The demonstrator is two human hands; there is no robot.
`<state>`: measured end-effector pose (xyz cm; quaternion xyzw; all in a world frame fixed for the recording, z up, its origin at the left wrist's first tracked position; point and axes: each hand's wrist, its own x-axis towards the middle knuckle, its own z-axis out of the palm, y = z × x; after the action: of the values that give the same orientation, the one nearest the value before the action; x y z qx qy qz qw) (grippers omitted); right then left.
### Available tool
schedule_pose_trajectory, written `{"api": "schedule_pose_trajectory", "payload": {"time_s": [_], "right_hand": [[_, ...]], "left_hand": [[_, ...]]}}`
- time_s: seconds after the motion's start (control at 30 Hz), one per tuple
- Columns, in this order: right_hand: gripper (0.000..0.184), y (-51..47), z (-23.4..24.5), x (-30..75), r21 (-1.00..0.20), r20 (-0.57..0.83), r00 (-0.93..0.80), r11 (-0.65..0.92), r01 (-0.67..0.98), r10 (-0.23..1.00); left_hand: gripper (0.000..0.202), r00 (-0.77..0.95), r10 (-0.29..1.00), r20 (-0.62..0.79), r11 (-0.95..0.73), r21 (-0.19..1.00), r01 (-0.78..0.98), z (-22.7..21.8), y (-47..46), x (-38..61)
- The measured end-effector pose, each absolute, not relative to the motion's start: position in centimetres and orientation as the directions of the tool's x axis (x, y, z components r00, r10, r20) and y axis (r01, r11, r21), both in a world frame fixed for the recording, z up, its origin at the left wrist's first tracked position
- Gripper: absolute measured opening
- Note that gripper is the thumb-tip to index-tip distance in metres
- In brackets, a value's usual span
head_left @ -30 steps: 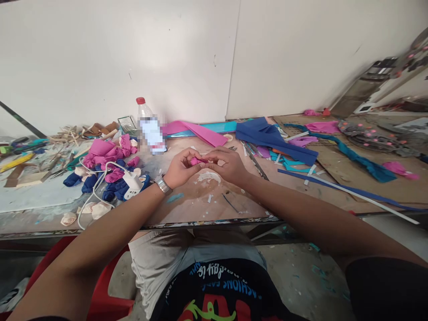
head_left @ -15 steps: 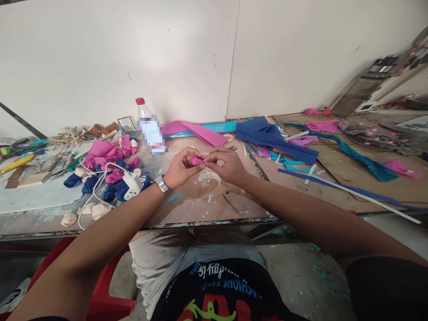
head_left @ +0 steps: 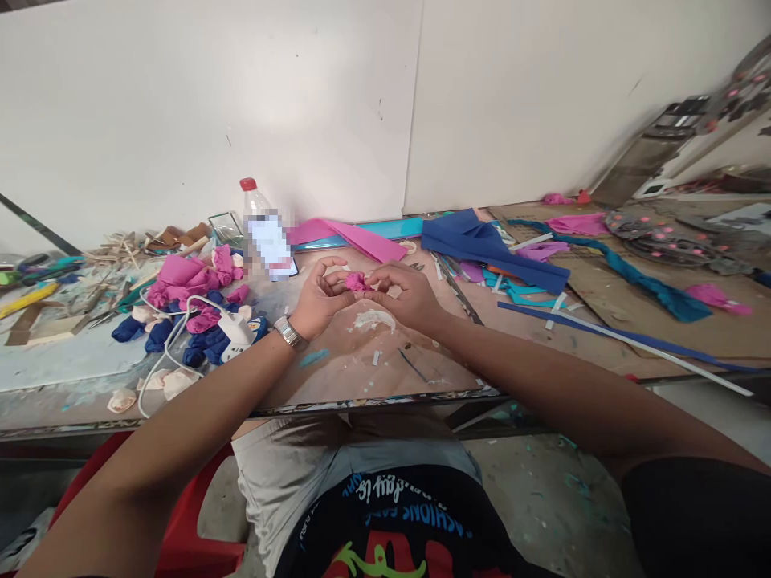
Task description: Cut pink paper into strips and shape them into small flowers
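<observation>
A small crumpled pink crepe paper flower is between my two hands above the table. My right hand pinches its right side and base between thumb and fingers. On the other side, my left hand has its fingers curled loosely around the flower, with the thumb against its lower edge and the index finger raised. A metal watch is on my left wrist. Beyond my hands lie a folded pink crepe strip and a dark blue crepe sheet.
At left, pink and blue crepe flowers surround a white power adapter and cable. A phone leans on a red-capped bottle. A long white strip and teal crepe lie at right.
The fingers of my left hand have loosened and spread a little, showing more of the pink flower. My right hand keeps its pinch. The whole view has shifted slightly.
</observation>
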<state>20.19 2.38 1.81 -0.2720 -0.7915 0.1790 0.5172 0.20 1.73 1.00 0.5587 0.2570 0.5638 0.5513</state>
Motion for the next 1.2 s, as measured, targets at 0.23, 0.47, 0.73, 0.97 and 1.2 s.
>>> {"api": "schedule_pose_trajectory", "payload": {"time_s": [0.23, 0.47, 0.73, 0.97, 1.2], "right_hand": [[0.032, 2.1, 1.4, 19.9, -0.742, 0.605, -0.284, 0.656, 0.137, 0.744], [0.019, 2.4, 1.6, 19.9, -0.629, 0.719, -0.265, 0.764, 0.146, 0.643], [0.024, 2.2, 1.3, 19.7, -0.738, 0.627, -0.25, 0.665, 0.115, 0.738], [0.033, 2.4, 0.9, 19.4, -0.879, 0.452, -0.267, 0.475, 0.025, 0.851], [0.029, 3.2, 0.1, 19.2, -0.878, 0.475, -0.27, 0.472, -0.08, 0.838]], "left_hand": [[0.06, 0.289, 0.881, 0.374, -0.272, 0.902, -0.336, 0.9, 1.9, 0.0], [0.055, 0.311, 0.847, 0.431, -0.357, 0.895, -0.267, 0.8, 1.8, 0.0], [0.039, 0.314, 0.824, 0.472, -0.422, 0.88, -0.217, 0.4, 2.1, -0.1], [0.034, 0.298, 0.83, 0.471, -0.429, 0.881, -0.198, 0.5, 2.1, -0.2], [0.036, 0.278, 0.844, 0.458, -0.41, 0.886, -0.215, 0.4, 2.0, 0.0]]}}
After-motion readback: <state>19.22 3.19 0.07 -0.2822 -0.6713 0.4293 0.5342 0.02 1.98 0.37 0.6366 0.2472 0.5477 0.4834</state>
